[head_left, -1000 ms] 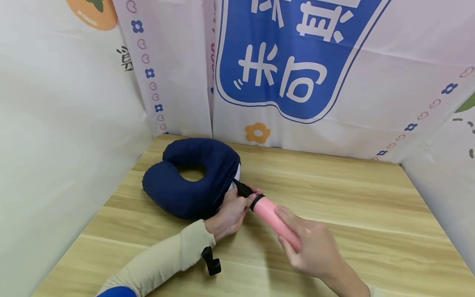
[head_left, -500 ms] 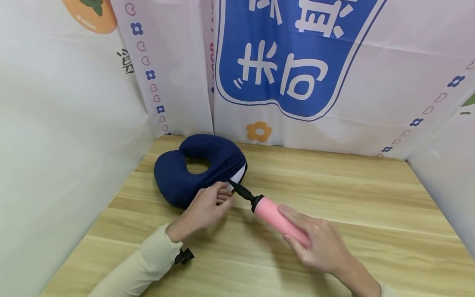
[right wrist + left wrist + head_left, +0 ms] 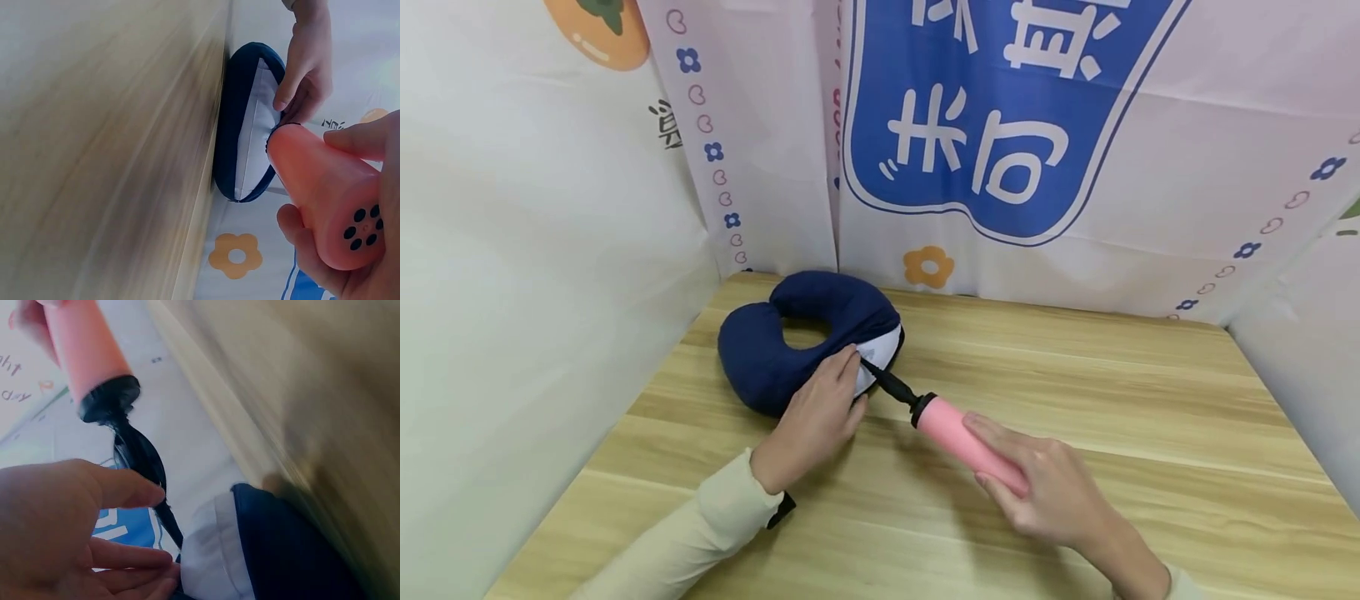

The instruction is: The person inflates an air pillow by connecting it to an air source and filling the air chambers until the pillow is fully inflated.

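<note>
A navy U-shaped neck pillow (image 3: 752, 354) lies on the table, its cover parted at the side over a white inner part (image 3: 883, 346). My right hand (image 3: 1052, 492) grips the pink barrel of a hand pump (image 3: 958, 437). The pump's black nozzle (image 3: 891, 386) reaches to the white part; whether its tip is inside a valve is hidden. My left hand (image 3: 820, 417) rests at the pillow's opening beside the nozzle tip. In the left wrist view, the left thumb (image 3: 134, 490) lies near the nozzle and the extended fingers (image 3: 134, 559) touch the white edge, with a gap between them.
The wooden table (image 3: 1112, 400) stretches right of the pillow and in front of it. A printed cloth (image 3: 955, 167) hangs along the back edge, and a white cloth wall (image 3: 550, 250) stands at the left. A black wrist strap piece (image 3: 781, 511) hangs under the left sleeve.
The left hand has let go around the nozzle and moved onto the pillow's opening. More of the white inner part shows. The pillow has shifted slightly right; the right hand keeps gripping the pump.
</note>
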Demonstrator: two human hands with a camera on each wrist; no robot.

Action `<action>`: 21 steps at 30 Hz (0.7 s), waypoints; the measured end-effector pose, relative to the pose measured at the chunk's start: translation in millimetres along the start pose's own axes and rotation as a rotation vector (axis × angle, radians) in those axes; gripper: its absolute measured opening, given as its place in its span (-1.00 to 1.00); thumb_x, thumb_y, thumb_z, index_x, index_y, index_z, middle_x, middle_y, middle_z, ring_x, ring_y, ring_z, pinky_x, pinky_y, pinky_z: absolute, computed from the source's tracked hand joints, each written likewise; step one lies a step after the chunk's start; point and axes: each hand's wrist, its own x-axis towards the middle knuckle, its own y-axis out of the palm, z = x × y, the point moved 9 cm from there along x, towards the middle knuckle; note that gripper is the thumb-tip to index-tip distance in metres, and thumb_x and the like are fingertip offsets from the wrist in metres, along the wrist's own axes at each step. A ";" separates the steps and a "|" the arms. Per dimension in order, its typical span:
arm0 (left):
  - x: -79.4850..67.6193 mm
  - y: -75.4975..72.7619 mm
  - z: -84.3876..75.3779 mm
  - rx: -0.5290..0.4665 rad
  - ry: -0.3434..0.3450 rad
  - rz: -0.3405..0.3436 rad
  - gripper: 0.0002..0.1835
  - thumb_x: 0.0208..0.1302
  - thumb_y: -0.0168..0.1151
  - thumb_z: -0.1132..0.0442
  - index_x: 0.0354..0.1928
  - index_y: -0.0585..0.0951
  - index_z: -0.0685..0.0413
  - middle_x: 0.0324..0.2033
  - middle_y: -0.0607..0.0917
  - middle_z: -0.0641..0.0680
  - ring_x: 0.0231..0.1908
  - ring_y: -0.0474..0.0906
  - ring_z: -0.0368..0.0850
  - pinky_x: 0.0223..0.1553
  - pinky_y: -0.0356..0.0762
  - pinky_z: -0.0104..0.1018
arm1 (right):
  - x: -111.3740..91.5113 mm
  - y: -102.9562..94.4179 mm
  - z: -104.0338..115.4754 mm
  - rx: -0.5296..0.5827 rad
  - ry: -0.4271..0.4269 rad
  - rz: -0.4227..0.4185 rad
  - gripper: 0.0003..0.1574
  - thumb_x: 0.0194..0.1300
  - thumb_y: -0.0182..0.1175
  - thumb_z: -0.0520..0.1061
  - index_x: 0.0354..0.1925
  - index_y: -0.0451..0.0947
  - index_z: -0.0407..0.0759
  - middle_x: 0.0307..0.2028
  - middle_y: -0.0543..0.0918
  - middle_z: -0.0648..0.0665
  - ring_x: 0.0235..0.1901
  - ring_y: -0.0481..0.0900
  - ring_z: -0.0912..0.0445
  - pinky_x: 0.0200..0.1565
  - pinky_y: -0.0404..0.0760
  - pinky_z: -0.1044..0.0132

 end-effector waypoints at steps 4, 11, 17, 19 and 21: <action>6.5 -2.8 5.7 0.094 0.015 -0.028 -0.53 0.43 0.34 0.31 0.29 0.58 0.38 0.31 0.62 0.28 0.30 0.60 0.17 0.21 0.68 -0.01 | 0.8 1.7 -1.5 0.007 -0.002 0.010 -0.15 0.13 0.53 0.01 0.41 0.58 0.07 0.23 0.75 0.01 -0.20 0.81 0.20 -0.27 0.77 0.22; 28.7 -9.2 17.9 0.140 0.092 -0.080 -0.88 0.42 0.36 0.35 -0.07 0.76 0.14 -0.08 0.75 0.08 -0.19 0.73 -0.02 -0.29 0.75 -0.17 | -0.5 3.9 -12.6 0.001 0.005 0.051 -0.14 0.21 0.51 0.02 0.46 0.52 0.10 0.28 0.71 -0.01 -0.01 0.83 0.04 -0.13 0.81 0.09; 39.4 -11.3 31.9 -0.078 0.027 -0.028 -0.94 0.37 0.43 0.34 -0.18 0.80 0.13 -0.18 0.74 0.07 -0.24 0.73 -0.05 -0.22 0.73 -0.16 | -8.2 20.8 -35.5 0.023 0.152 0.178 -0.07 0.31 0.48 0.09 0.55 0.39 0.06 0.34 0.66 -0.13 0.10 0.78 -0.14 0.00 0.78 -0.09; 40.0 -10.3 33.7 -0.098 0.009 -0.021 -0.94 0.36 0.43 0.34 -0.18 0.80 0.13 -0.19 0.73 0.08 -0.24 0.72 -0.06 -0.21 0.73 -0.16 | -8.1 28.2 -44.7 0.038 0.216 0.220 -0.07 0.27 0.51 0.08 0.52 0.43 -0.02 0.30 0.69 -0.19 0.04 0.79 -0.11 0.00 0.77 -0.09; 39.6 -8.4 34.3 -0.107 -0.004 -0.020 -0.94 0.36 0.43 0.34 -0.17 0.79 0.14 -0.18 0.73 0.08 -0.23 0.72 -0.06 -0.18 0.73 -0.15 | -6.2 34.0 -53.2 0.048 0.268 0.255 -0.09 0.24 0.54 0.04 0.47 0.48 -0.12 0.23 0.73 -0.23 -0.05 0.79 -0.04 -0.06 0.76 -0.02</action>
